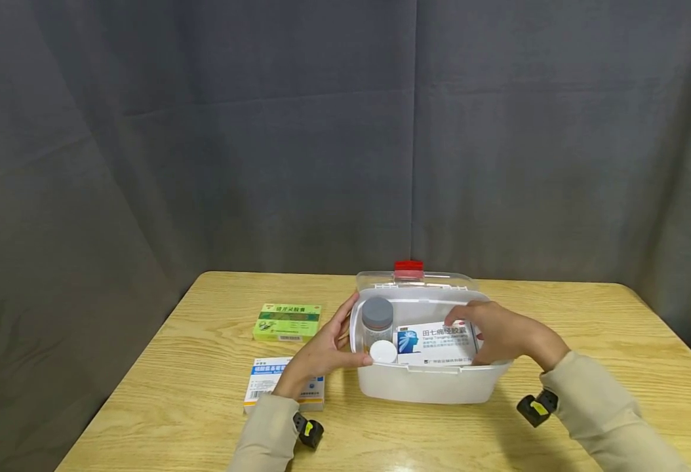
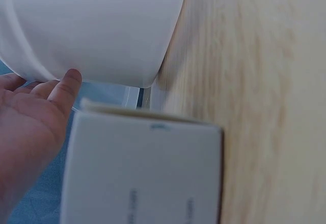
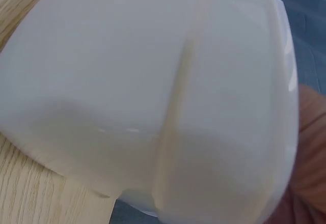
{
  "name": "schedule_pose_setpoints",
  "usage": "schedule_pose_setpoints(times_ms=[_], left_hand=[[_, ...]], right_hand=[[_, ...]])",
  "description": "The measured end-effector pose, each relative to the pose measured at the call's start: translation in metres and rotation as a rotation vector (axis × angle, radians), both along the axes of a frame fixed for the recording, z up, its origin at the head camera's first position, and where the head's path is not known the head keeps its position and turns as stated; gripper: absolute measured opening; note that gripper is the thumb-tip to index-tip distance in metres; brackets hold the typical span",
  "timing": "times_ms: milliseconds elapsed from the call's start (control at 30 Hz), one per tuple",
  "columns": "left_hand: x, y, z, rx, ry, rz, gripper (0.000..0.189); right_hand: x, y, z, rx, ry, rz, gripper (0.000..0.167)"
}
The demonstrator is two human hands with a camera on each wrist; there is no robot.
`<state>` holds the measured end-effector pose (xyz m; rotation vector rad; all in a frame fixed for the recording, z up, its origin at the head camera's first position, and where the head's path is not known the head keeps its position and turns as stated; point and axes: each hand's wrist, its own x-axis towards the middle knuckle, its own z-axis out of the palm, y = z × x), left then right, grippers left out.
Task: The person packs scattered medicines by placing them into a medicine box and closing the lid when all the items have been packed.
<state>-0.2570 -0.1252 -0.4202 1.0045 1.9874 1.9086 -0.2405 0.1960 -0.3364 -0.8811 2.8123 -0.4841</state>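
A white plastic medicine chest [image 1: 428, 387] stands on the table, its clear lid [image 1: 446, 280] with a red latch swung back behind it. My left hand [image 1: 324, 354] grips its left end, thumb at the front rim and fingers along the outer wall [image 2: 102, 30]. Over the right rim reaches my right hand [image 1: 499, 331], pinching the right end of a white and blue medicine box [image 1: 434, 351] inside the chest. Left of that box sit a grey-capped bottle [image 1: 377, 314] and a white-capped bottle [image 1: 383, 352]. In the right wrist view the chest wall [image 3: 127, 81] hides most of the hand.
Left of the chest lies a green medicine box [image 1: 286, 321]. Nearer, a white and blue carton [image 1: 269, 373] sits partly behind the left wrist; its end looms close in the left wrist view. A dark grey curtain [image 1: 263, 164] hangs behind the wooden table [image 1: 174, 393].
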Motion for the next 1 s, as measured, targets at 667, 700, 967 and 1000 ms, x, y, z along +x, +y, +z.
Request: schedule_pose_setpoints(times_ms=[667, 700, 967, 1000], left_hand=[[0.001, 0.001, 0.002, 0.000, -0.012, -0.001, 0.115], [0.001, 0.001, 0.002, -0.001, -0.012, -0.001, 0.115], [0.001, 0.000, 0.001, -0.002, -0.009, 0.005, 0.115], [0.001, 0.000, 0.001, -0.002, -0.009, 0.006, 0.115]], right_hand=[[0.001, -0.012, -0.006, 0.175, 0.038, -0.019, 0.053], [0.001, -0.013, -0.007, 0.180, 0.033, -0.029, 0.053], [0.000, -0.016, -0.008, 0.206, 0.004, -0.067, 0.052], [0.000, -0.017, -0.008, 0.208, 0.007, -0.064, 0.052]])
